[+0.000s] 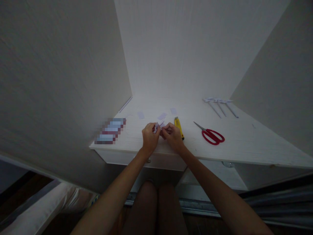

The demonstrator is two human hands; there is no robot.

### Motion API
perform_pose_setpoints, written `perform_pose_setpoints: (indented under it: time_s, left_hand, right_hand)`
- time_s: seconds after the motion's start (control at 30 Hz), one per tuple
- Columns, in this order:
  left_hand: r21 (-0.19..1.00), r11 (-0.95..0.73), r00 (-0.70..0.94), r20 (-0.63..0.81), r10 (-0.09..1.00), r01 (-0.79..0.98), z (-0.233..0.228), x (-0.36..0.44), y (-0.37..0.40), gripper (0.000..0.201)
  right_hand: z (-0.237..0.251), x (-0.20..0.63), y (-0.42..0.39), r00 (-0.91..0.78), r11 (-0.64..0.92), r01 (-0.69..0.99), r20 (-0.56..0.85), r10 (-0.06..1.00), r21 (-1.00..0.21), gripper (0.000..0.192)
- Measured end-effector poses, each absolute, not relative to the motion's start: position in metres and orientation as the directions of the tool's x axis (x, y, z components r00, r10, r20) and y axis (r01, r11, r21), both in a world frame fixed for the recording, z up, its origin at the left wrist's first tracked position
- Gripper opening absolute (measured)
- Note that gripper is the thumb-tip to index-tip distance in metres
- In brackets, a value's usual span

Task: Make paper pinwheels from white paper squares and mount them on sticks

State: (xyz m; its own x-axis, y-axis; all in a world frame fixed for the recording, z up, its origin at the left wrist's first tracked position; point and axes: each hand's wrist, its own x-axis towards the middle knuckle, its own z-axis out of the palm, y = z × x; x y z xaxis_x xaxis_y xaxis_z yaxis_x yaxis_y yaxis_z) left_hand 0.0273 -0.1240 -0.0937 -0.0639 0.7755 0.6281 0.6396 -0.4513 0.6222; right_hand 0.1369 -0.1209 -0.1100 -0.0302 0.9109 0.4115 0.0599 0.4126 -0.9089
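Note:
Between my two hands is a small piece of folded white paper (160,123), pinched at the fingertips above the front part of the white desk. My left hand (150,133) grips it from the left, fingers curled. From the right, my right hand (172,133) pinches it with thumb and finger; the exact folds are hidden by the fingers. Just beyond lie loose paper pieces: one (162,116) right behind the hands, another (173,111) to the right, a third (141,115) to the left. A yellow box cutter (179,127) lies right beside my right hand.
Red-handled scissors (212,136) lie to the right, blades pointing back left. Several paper pinwheel-like shapes on sticks (221,107) rest at the back right. A blurred red-edged item (111,131) lies at the left. Walls enclose the white desk (151,147); a drawer knob (148,160) sits below.

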Motion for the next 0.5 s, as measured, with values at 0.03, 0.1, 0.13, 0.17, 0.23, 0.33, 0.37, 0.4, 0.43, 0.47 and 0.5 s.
perform_pose_setpoints:
  time_s: [0.03, 0.1, 0.13, 0.17, 0.23, 0.33, 0.37, 0.4, 0.43, 0.47, 0.5]
  left_hand:
    - [0.628, -0.451, -0.066, 0.625, 0.778, 0.634, -0.0936, 0.0272, -0.1240, 0.014]
    - [0.631, -0.461, -0.062, 0.628, 0.776, 0.624, -0.0934, 0.0270, -0.1238, 0.014]
    - [0.632, -0.467, -0.060, 0.631, 0.774, 0.618, -0.0934, 0.0268, -0.1235, 0.013]
    - [0.634, -0.471, -0.061, 0.633, 0.772, 0.613, -0.0936, 0.0266, -0.1231, 0.013]
    - [0.643, -0.472, -0.070, 0.632, 0.772, 0.603, -0.0944, 0.0260, -0.1219, 0.015]
    - [0.646, -0.487, -0.065, 0.637, 0.768, 0.588, -0.0966, 0.0253, -0.1196, 0.015]
    - [0.641, -0.499, -0.055, 0.643, 0.764, 0.583, -0.0974, 0.0252, -0.1188, 0.014]
    - [0.636, -0.511, -0.046, 0.650, 0.758, 0.579, -0.0980, 0.0250, -0.1182, 0.013]
    - [0.630, -0.522, -0.038, 0.658, 0.752, 0.575, -0.0985, 0.0249, -0.1177, 0.013]
    - [0.626, -0.531, -0.033, 0.664, 0.747, 0.572, -0.0989, 0.0248, -0.1174, 0.012]
    - [0.622, -0.536, -0.032, 0.669, 0.743, 0.571, -0.0990, 0.0247, -0.1173, 0.012]
  right_hand:
    - [-0.1108, 0.1366, -0.1202, -0.032, 0.406, 0.042, 0.405, 0.914, -0.913, 0.018]
    - [-0.1103, 0.1363, -0.1205, -0.027, 0.418, 0.064, 0.417, 0.909, -0.906, 0.018]
    - [-0.1093, 0.1362, -0.1214, -0.026, 0.432, 0.107, 0.432, 0.901, -0.895, 0.018]
    - [-0.1079, 0.1362, -0.1225, -0.025, 0.452, 0.171, 0.455, 0.890, -0.875, 0.016]
    - [-0.1053, 0.1363, -0.1249, -0.032, 0.500, 0.342, 0.522, 0.852, -0.796, 0.013]
    - [-0.1046, 0.1367, -0.1268, -0.084, 0.554, 0.563, 0.624, 0.777, -0.613, 0.013]
    - [-0.1051, 0.1368, -0.1269, -0.115, 0.571, 0.605, 0.648, 0.753, -0.555, 0.013]
    - [-0.1058, 0.1368, -0.1269, -0.150, 0.588, 0.632, 0.665, 0.731, -0.505, 0.014]
    - [-0.1065, 0.1367, -0.1269, -0.182, 0.605, 0.648, 0.677, 0.713, -0.463, 0.014]
    - [-0.1069, 0.1366, -0.1270, -0.212, 0.619, 0.656, 0.683, 0.699, -0.431, 0.014]
    - [-0.1070, 0.1364, -0.1272, -0.233, 0.630, 0.659, 0.684, 0.691, -0.412, 0.014]
